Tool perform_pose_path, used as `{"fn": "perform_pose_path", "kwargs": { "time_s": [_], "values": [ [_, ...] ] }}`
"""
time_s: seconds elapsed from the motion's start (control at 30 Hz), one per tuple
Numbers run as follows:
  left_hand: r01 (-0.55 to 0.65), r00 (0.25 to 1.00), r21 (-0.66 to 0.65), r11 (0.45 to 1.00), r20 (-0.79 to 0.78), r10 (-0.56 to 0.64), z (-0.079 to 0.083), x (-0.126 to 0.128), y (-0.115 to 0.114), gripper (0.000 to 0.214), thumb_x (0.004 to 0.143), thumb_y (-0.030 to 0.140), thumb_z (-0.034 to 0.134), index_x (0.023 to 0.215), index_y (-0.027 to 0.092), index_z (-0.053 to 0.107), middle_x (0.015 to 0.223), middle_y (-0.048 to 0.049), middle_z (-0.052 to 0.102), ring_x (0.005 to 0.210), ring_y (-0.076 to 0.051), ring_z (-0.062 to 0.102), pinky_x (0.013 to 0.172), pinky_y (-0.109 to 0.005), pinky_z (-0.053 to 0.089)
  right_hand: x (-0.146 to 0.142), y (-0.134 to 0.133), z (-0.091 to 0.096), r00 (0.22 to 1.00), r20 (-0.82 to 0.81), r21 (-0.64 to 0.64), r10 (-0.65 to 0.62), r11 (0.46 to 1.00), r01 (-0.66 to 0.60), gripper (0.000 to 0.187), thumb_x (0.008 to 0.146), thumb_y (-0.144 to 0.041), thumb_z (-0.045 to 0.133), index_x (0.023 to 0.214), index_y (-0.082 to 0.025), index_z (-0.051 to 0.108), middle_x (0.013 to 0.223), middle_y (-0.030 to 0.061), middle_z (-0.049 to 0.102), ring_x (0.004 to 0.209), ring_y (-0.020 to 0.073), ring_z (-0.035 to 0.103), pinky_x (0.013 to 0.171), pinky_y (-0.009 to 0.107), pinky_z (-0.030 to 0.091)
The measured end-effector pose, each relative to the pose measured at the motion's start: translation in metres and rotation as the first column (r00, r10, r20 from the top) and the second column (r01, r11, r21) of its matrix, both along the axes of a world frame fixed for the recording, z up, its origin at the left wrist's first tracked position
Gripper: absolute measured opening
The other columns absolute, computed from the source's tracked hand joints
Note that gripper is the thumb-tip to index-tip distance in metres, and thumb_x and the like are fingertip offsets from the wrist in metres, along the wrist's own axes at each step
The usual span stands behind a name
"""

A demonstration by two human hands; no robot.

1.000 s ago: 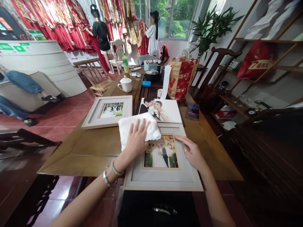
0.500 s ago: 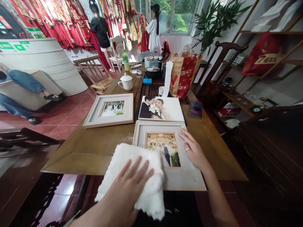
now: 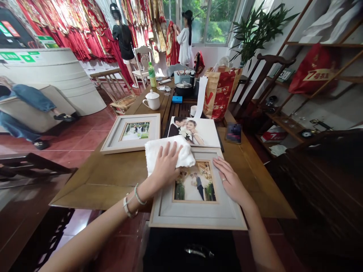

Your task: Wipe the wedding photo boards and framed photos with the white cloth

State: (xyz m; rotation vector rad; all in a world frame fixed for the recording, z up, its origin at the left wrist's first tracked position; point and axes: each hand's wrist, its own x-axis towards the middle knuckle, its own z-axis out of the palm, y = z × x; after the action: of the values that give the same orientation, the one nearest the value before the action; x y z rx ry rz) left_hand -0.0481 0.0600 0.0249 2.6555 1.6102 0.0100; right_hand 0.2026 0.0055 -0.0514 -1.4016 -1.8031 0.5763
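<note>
A picture frame point(image 3: 164, 211) with a pale mat and a wedding photo point(image 3: 195, 189) lies at the near edge of the wooden table. My left hand point(image 3: 167, 162) presses flat, fingers spread, on a white cloth point(image 3: 187, 155) over the frame's upper left corner. Part of the cloth hangs past the frame's left side. Along the frame's right side rests my right hand point(image 3: 231, 181), fingers outstretched on the mat and rim. Just behind lies a print of a couple point(image 3: 204, 132), its lower left covered by the cloth.
A second framed photo point(image 3: 113, 141) lies left. Further back stand a lidded white mug point(image 3: 152, 100), a green bottle point(image 3: 152, 75) and a red-and-tan paper bag point(image 3: 219, 94). A phone point(image 3: 233, 133) sits right. Two people stand by hanging red garments point(image 3: 90, 34); another person's legs point(image 3: 31, 98) show left.
My left hand has moved the cloth forward, from the frame's lower left to its upper left corner. My right hand has stayed at the frame's right side.
</note>
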Motion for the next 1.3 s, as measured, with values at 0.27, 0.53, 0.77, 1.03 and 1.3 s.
{"fn": "perform_pose_path", "kwargs": {
  "time_s": [0.27,0.53,0.77,1.03,1.3],
  "values": [
    [0.117,0.986,-0.171,0.978,-0.1,-0.136,0.009,-0.023,-0.057,0.087,0.065,0.014,0.054,0.148,0.017,0.025,0.155,-0.0106,0.019,0.143,-0.033,0.003,0.114,-0.056,0.01,-0.003,-0.001,0.0,0.999,-0.043,0.001,-0.023,1.0,0.023,0.051,0.089,-0.011,0.037,0.134,-0.03,0.051,0.141,0.0018,0.05,0.138,0.0206,0.035,0.117,0.051,0.024],
    [0.22,0.97,-0.34,0.914,-0.023,-0.242,-0.005,-0.05,-0.151,0.116,0.041,0.014,0.047,0.151,0.023,0.01,0.157,-0.0044,0.006,0.141,-0.036,-0.006,0.112,-0.062,0.002,-0.002,-0.001,0.001,0.999,-0.029,0.008,-0.036,0.999,0.036,0.047,0.092,-0.015,0.035,0.133,-0.029,0.053,0.141,0.0033,0.051,0.138,0.0213,0.035,0.117,0.051,0.024],
    [0.109,0.993,-0.09,0.99,0.046,-0.106,-0.009,-0.029,-0.103,0.098,0.056,0.011,0.046,0.149,0.018,0.016,0.157,-0.0068,0.01,0.143,-0.029,-0.003,0.115,-0.055,0.004,0.001,-0.001,0.003,1.0,-0.007,-0.011,0.009,1.0,-0.01,0.048,0.09,-0.013,0.036,0.132,-0.03,0.053,0.14,0.0031,0.051,0.139,0.0217,0.034,0.116,0.053,0.025],
    [0.006,1.0,0.003,1.0,0.015,-0.006,-0.005,0.007,0.002,0.078,0.078,0.016,0.052,0.148,0.008,0.019,0.155,-0.0233,0.01,0.141,-0.039,-0.001,0.112,-0.059,0.005,-0.001,-0.001,0.001,1.0,-0.018,-0.01,-0.017,1.0,0.017,0.051,0.088,-0.01,0.036,0.132,-0.028,0.053,0.14,0.005,0.052,0.138,0.0228,0.034,0.116,0.053,0.024],
    [0.227,0.973,-0.149,0.962,-0.006,-0.23,-0.002,-0.014,-0.057,0.081,0.066,0.013,0.05,0.145,0.015,0.03,0.156,-0.0131,0.013,0.143,-0.03,-0.002,0.114,-0.055,0.0,-0.006,-0.002,0.003,0.998,0.011,-0.037,-0.058,0.998,0.058,0.049,0.089,-0.01,0.031,0.132,-0.02,0.053,0.142,0.009,0.049,0.138,0.021,0.034,0.116,0.051,0.026]
  ]
}}
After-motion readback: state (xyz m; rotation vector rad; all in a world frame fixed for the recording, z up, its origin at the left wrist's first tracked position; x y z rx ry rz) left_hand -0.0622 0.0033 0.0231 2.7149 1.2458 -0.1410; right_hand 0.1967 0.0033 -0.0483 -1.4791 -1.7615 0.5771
